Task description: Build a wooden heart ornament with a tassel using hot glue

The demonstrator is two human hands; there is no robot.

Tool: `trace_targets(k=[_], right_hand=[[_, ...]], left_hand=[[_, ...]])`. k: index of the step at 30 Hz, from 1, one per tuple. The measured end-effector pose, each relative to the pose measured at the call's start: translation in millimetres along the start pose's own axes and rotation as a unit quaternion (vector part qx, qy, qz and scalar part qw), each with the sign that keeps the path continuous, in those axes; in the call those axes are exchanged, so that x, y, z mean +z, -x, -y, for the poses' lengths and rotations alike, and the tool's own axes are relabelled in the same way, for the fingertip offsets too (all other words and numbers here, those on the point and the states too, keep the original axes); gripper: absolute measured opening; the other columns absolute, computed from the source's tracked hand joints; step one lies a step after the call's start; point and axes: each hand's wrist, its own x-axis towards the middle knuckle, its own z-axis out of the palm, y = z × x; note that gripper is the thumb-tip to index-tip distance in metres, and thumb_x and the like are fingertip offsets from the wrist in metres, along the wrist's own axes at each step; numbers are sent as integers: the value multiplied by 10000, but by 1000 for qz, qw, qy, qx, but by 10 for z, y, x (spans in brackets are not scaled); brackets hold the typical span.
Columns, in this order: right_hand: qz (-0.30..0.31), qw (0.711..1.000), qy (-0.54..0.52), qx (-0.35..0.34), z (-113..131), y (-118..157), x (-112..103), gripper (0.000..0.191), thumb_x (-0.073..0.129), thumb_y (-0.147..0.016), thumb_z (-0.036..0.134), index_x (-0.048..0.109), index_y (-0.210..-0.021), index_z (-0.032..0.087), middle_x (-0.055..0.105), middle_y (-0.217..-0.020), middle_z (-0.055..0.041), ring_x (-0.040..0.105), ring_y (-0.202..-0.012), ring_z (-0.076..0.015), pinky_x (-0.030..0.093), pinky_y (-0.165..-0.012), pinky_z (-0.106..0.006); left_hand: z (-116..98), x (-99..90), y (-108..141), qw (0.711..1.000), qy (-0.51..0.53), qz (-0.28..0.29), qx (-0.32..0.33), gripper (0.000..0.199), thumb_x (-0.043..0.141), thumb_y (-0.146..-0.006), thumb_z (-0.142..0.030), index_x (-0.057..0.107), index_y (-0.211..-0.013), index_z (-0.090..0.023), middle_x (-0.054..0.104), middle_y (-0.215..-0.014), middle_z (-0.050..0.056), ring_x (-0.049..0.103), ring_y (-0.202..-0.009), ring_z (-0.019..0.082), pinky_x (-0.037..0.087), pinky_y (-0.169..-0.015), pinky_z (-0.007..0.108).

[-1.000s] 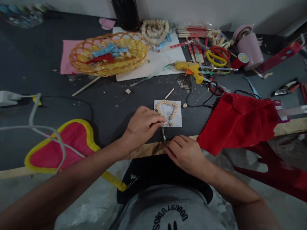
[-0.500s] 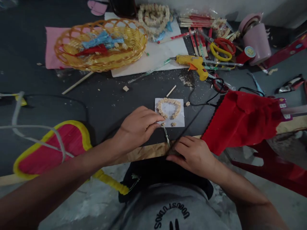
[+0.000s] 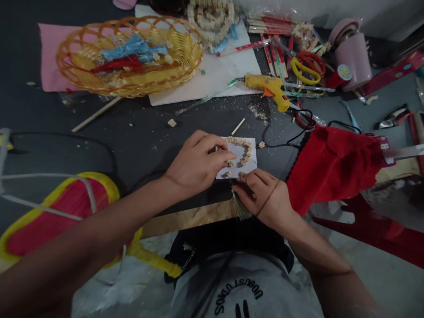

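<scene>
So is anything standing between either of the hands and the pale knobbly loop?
Nothing visible does. The left hand already covers the left side of the pale knobbly loop, and the right hand is just below it, at the lower edge of the white paper. The short stick lies beyond the loop, clear of both.

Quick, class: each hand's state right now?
Left hand: partly closed at the pale loop; grip hidden.
Right hand: curled at the white paper; grip cannot be told.

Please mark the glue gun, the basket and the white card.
Glue gun [image 3: 261, 82]: head view, yellow body.
Basket [image 3: 183, 52]: head view, bare weave, right end.
White card [image 3: 236, 170]: head view, bare part near the bottom edge.
</scene>
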Motion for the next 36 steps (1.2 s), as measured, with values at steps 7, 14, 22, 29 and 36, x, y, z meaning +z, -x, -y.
trace_targets(k=[7, 14, 22, 29, 36], right_hand=[[-30, 998, 45, -20, 73, -195, 63, 192, 564, -962, 340, 672, -865, 216, 681, -847, -68, 611, -825, -211, 495, -768, -338], [-26, 998, 51, -30, 104, -114, 50, 181, 597, -945, 357, 670, -857, 217, 689, -819, -54, 612, -790, -205, 501, -743, -342], [-1, 996, 94, 0, 123, -9, 114, 137, 623, -905, 262, 633, -779, 210, 685, -743, -38, 627, -725, -196, 473, -653, -317], [-52, 997, 63, 14, 46, -31, 32, 142, 559, -924, 208, 559, -785, 235, 693, -764, -38, 638, -725, -186, 497, -676, -300], [-72, 993, 92, -8, -62, -89, -63, 132, 528, -958, 195, 513, -832, 231, 686, -716, -24, 628, -642, -167, 473, -621, -271]], left_hand=[[24, 96, 35, 999, -15, -26, 23, 260, 494, -943, -239, 748, -1000, -254, 635, -1135, 56, 460, -1062, 264, 378, -911, 427], [17, 78, 66, 999, -24, -12, 18, 310, 462, -932, -190, 747, -1024, -269, 636, -1165, 34, 446, -1094, 247, 360, -902, 409], [47, 79, 46, 998, 21, -63, -19, 295, 455, -949, -170, 736, -1000, -242, 655, -1055, 52, 474, -1016, 229, 399, -905, 398], [79, 66, 57, 996, 47, -69, -29, 289, 450, -949, -193, 724, -1029, -240, 654, -1042, 47, 514, -991, 215, 415, -895, 394], [83, 61, 49, 998, 15, -58, -12, 331, 406, -970, -208, 725, -1056, -224, 665, -1018, 45, 538, -957, 210, 438, -858, 371]])
